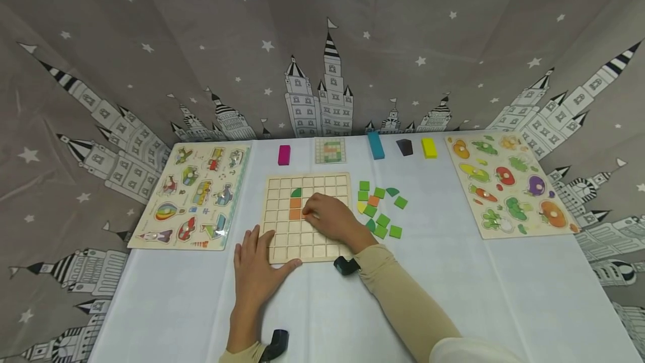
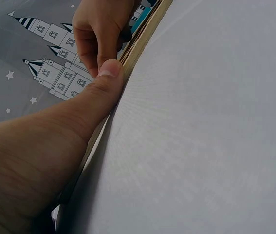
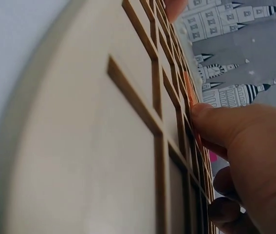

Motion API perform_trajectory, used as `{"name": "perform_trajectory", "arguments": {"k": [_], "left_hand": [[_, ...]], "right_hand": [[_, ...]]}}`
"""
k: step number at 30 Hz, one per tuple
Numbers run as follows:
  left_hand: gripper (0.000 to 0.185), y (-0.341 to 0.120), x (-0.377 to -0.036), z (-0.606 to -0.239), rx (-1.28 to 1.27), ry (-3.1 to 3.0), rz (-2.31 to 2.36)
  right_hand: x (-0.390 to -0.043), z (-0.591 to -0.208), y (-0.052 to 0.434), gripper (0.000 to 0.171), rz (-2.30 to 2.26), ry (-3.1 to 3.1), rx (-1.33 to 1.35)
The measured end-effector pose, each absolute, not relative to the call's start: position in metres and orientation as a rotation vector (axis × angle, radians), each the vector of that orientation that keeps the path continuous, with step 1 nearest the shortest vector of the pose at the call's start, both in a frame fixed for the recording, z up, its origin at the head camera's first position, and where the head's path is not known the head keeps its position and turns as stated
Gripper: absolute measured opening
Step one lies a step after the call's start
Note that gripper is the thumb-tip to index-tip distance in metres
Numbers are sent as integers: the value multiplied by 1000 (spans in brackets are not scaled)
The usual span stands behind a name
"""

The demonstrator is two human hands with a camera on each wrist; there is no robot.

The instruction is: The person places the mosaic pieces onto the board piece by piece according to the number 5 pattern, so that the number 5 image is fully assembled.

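Observation:
A wooden grid board (image 1: pixel 282 240) lies on the white table in front of me. Within its squares sit a green quarter-round tile (image 1: pixel 296 192) and, below that, two orange square tiles (image 1: pixel 295 214). My right hand (image 1: pixel 332 218) pinches another orange tile (image 1: pixel 305 213) beside the lower of these, its fingers covering most of the piece. At the board's lower left corner my left hand (image 1: pixel 259 268) rests with fingers spread, the thumb along the front edge. The left wrist view shows that thumb (image 2: pixel 109 70) against the board's side.
Loose green tiles (image 1: pixel 383 220), an orange one and a yellow one lie right of the board. Behind it stand a small pattern card (image 1: pixel 330 150) and magenta (image 1: pixel 284 155), blue (image 1: pixel 375 145), black and yellow blocks. Picture puzzles flank it: vehicles (image 1: pixel 196 195) left, vegetables (image 1: pixel 509 184) right.

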State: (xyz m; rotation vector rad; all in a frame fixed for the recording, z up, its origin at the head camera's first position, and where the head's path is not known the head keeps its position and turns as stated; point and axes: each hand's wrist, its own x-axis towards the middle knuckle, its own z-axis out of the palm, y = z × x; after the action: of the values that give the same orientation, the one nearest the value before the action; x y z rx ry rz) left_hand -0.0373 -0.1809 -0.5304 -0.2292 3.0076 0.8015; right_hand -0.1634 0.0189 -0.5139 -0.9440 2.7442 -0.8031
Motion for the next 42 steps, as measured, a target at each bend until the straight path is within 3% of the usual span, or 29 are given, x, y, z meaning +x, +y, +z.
{"name": "perform_trajectory", "arguments": {"k": [23,34,38,42], "left_hand": [[100,-181,-38,-531,-233,3016,789],[101,-180,-36,-528,-259,2994,788],[101,-180,-35,-527,-263,2988,790],[101,-180,-35,-528,-261,2992,813]], "right_hand": [[-155,-509,37,19,-725,2839,-881],[-148,-502,136,30,-747,2989,-432],[-146,-509,156,37,-657,2981,-402],[-140,-508,169,33,-651,2979,-344]]}}
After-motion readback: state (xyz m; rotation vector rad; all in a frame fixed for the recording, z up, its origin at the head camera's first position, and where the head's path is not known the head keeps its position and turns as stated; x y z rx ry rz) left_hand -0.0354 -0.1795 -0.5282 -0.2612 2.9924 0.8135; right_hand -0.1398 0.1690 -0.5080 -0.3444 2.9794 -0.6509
